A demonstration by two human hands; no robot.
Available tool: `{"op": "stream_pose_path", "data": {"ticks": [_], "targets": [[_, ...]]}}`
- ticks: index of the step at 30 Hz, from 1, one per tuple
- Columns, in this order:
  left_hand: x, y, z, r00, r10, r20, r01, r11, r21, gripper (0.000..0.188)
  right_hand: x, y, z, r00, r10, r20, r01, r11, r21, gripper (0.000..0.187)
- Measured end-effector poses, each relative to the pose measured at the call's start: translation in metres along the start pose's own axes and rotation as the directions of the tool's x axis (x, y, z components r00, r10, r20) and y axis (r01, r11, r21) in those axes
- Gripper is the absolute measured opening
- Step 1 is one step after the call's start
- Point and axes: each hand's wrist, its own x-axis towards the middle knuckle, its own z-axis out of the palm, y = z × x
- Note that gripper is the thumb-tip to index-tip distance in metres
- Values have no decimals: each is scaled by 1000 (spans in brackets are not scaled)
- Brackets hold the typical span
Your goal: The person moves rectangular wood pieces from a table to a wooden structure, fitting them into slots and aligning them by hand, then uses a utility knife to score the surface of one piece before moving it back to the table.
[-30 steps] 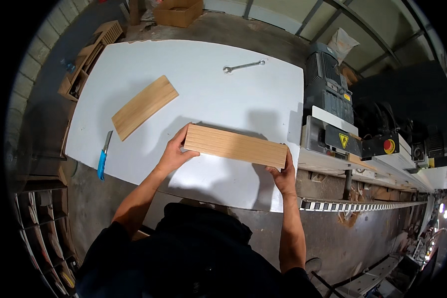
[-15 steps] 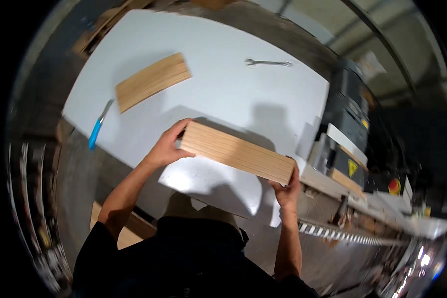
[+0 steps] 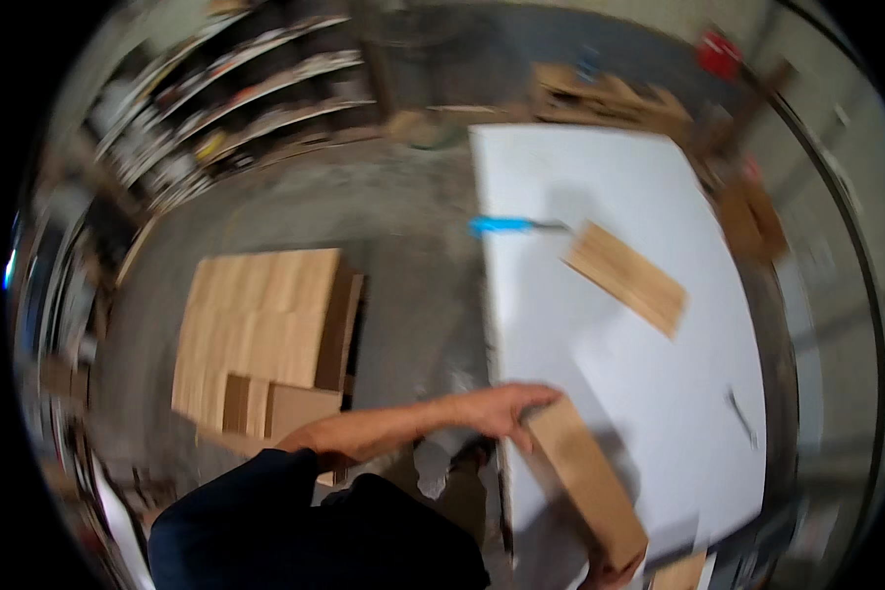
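A long stack of wooden boards is held between my hands above the near part of the white table, slanting from upper left to lower right. My left hand is closed around its far end, thumb and fingers on opposite sides. At the near end, partly cut off by the picture's edge, my right hand grips it. Beyond lies a single wooden board on the table. Beside that is a tool with a blue handle, its handle jutting over the left edge.
A wrench lies toward the table's right side. To my left a large pile of boards stands on the floor, with gaps at its near corner. Loaded shelves line the far left; a wooden pallet lies behind the table.
My view has swung to the left, bringing the board pile and shelves into sight. Both hands keep hold of the stack, which now points more toward me.
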Motion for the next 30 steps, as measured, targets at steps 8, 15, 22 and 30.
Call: {"op": "stream_pose_path", "data": {"ticks": [8, 15, 22, 30], "targets": [[-282, 2, -1, 750, -371, -547, 113, 888, -447, 82, -26, -60, 141, 768, 178, 615, 93, 919, -382, 76], [-477, 6, 71, 252, -663, -705, -8, 727, -687, 72, -83, -18, 311, 245, 297, 923, 13, 951, -309, 76], [-610, -51, 156, -167, -737, -655, -465, 644, -607, 59, -225, 40, 473, -141, 529, 837, 146, 847, -511, 55], [-687, -77, 176, -402, -892, -206, -699, 445, -560, 49, -355, 157, 595, -421, 631, 652, 136, 754, -642, 43]]}}
